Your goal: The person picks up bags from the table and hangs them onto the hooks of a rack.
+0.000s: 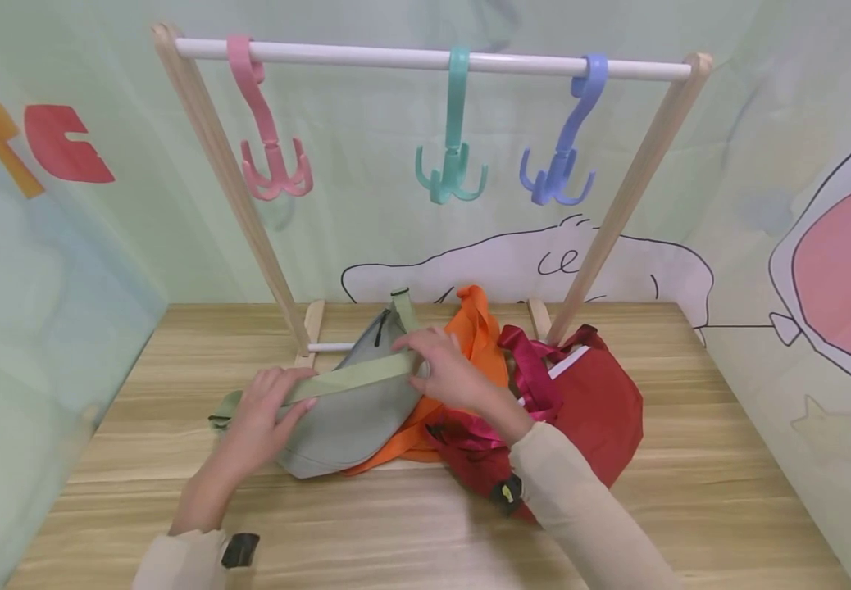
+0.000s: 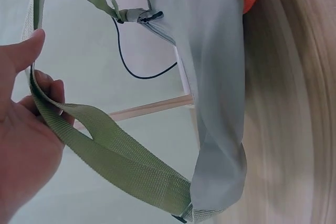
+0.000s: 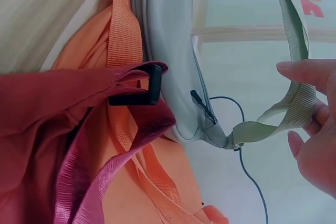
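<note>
Three hooks, head view: we've got a pink hook (image 1: 275, 172), a green hook (image 1: 453, 168) and a blue hook (image 1: 562, 168) on the white bar (image 1: 366, 56).
Gray bag (image 1: 352, 426), head view: on the tabletop (image 1: 713, 475), right up against the orange bag (image 1: 486, 352), red bag (image 1: 602, 401) further right.
Green strap (image 2: 136, 174), left wrist view: our left hand (image 2: 29, 140) has it pinched in the fingers (image 2: 57, 90).
Same strap, right wrist view: our right hand (image 3: 321, 156) pinches it too, black zipper pull (image 3: 197, 98) showing on the gray bag.
</note>
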Tool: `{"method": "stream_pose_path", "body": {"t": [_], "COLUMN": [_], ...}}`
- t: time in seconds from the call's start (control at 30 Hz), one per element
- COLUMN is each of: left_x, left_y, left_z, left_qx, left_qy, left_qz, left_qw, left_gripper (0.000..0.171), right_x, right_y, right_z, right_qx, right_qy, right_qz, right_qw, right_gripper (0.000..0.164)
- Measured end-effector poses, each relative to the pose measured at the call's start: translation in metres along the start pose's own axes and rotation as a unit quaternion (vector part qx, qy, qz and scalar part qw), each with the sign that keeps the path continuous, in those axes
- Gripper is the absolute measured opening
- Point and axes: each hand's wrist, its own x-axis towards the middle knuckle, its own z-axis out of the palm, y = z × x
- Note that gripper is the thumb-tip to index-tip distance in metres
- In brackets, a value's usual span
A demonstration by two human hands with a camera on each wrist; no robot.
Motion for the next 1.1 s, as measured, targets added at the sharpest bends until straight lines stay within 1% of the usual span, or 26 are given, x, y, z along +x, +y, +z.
{"method": "stream_pose_path", "body": {"t": [0.13,0.4,0.77,1.1], "left_x": [0.002,0.007,0.009,0.009], "left_y": [0.001,0.004,0.008,0.008], "left_z": [-0.003,-0.008,-0.013,-0.014], "left_qx": [-0.003,-0.001,0.004,0.009], "left_qy": [-0.001,-0.002,0.008,0.022], "left_qz": [0.000,-0.013,-0.018,-0.009], "left_qw": [1.0000,0.9999,0.9998,0.9997], "left_gripper": [0.036,0.035,0.037,0.040], "right_x": [0.000,0.001,0.001,0.001], "right_y": [0.000,-0.001,-0.004,-0.006], "right_z": [-0.002,-0.008,-0.013,-0.015], "right_qx": [-0.004,-0.009,-0.002,-0.008], "right_qy": [0.011,0.030,0.054,0.066], "right_qz": [-0.007,-0.025,-0.039,-0.049], "right_qw": [1.000,0.999,0.998,0.997], "right_gripper": [0.040,0.039,0.034,0.033]}}
